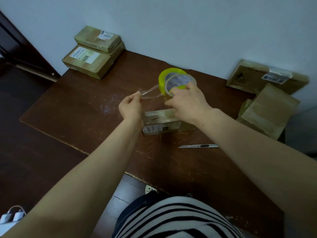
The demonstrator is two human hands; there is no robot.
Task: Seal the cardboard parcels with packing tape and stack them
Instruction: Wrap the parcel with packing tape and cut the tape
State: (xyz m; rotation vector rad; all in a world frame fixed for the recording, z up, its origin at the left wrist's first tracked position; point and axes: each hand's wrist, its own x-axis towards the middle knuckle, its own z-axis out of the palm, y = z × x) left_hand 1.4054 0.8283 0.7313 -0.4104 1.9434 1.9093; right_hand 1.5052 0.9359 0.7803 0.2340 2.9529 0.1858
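A small cardboard parcel [161, 124] with a white label lies on the dark brown table [77, 107], partly hidden under my wrists. Above it my right hand [187, 102] grips a clear packing tape roll [180, 83], and a yellow-green tape roll [169, 75] stands just behind it. My left hand [131, 105] pinches the free end of the clear tape strip [151, 92], which stretches from the roll to my fingers above the table.
Two taped parcels [94, 52] are stacked at the table's back left corner. More parcels [267, 103] lie at the right edge, one leaning on the wall. A utility knife [199, 146] lies on the table to the right of the small parcel, nearer me.
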